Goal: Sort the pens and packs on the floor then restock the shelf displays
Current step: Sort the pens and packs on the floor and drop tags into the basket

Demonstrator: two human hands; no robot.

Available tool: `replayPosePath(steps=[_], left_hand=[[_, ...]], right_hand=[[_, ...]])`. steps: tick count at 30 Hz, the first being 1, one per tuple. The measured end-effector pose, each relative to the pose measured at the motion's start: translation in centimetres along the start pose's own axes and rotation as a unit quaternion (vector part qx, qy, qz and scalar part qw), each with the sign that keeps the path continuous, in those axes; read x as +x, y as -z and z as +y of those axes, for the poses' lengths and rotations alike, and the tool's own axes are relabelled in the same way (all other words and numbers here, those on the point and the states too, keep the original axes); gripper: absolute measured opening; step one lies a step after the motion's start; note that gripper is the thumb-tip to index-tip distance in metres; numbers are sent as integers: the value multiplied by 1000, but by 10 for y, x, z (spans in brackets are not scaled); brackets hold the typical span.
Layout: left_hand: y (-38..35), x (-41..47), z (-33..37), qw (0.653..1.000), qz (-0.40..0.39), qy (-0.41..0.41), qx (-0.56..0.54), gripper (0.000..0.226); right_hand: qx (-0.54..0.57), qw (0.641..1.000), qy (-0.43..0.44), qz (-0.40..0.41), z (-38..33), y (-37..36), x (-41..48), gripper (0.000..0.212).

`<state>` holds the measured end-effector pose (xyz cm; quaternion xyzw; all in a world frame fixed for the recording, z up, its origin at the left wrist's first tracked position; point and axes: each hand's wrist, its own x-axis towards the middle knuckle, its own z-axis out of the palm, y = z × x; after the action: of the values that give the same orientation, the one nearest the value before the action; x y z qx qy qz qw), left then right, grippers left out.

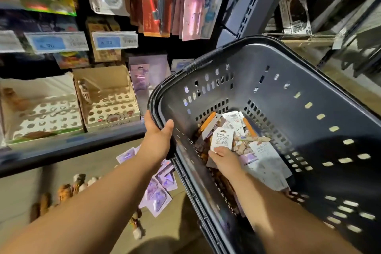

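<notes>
The left forearm [92, 202] and the right forearm [274, 208] are seen bare along their whole visible length, from the lower edge to the wrists. The left hand [157, 140] and the right hand [223, 160] are likewise left uncovered.

Floor [181, 205] — purple packs [156, 194] scattered beside brown fuzzy-topped pens [66, 189]; shelf [72, 148] carries two cardboard display boxes [107, 99] — side by side.

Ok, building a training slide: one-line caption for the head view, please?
Left hand grips the rim of the tilted basket while the right hand pinches a binder clip pack inside.
</notes>
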<state>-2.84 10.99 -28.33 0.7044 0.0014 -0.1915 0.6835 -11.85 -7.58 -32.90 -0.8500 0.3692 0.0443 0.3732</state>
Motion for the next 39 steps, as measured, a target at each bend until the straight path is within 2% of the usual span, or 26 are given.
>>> replayPosePath(steps=[4,7,10,12,18,20,22,25,27,29,31,34,39], left_hand=[[10,7,-6,1000,13,-4,22,66],[17,7,-3,999,30,-4,36,65],[21,4,-1,999,22,-21,35,63],[20,3,-2,999,20,-26,40,62],[24,10,-15,998,22,-34,47,64],[24,9,-15,998,22,-36,50,66],[24,7,-14,997,20,-45,63,61],[22,5,-13,996,22,-50,66,56],[23,6,-16,997,29,-47,59,56],[24,5,-19,997,32,-48,49,56],[25,5,-20,997,30,-50,42,58],[24,3,-17,998,24,-49,40,57],[28,1,-21,998,22,-39,44,67]], right_hand=[[-109,992,-59,24,54,17,18,36],[-226,967,-111,43,89,39,27,38],[-369,923,-111,7,110,51,27,58],[-395,911,-119,-4,120,49,25,70],[-499,861,-93,-34,120,46,29,74],[-493,863,-93,-54,117,47,31,65],[-459,880,-90,-81,113,54,34,51],[-342,929,-83,-113,103,71,36,8],[-327,935,-70,-116,92,82,38,8],[-360,921,-57,-134,81,87,42,7],[-400,898,-60,-171,71,86,41,22],[-481,845,-43,-231,69,75,35,28],[-498,816,-47,-291,80,55,29,34]])
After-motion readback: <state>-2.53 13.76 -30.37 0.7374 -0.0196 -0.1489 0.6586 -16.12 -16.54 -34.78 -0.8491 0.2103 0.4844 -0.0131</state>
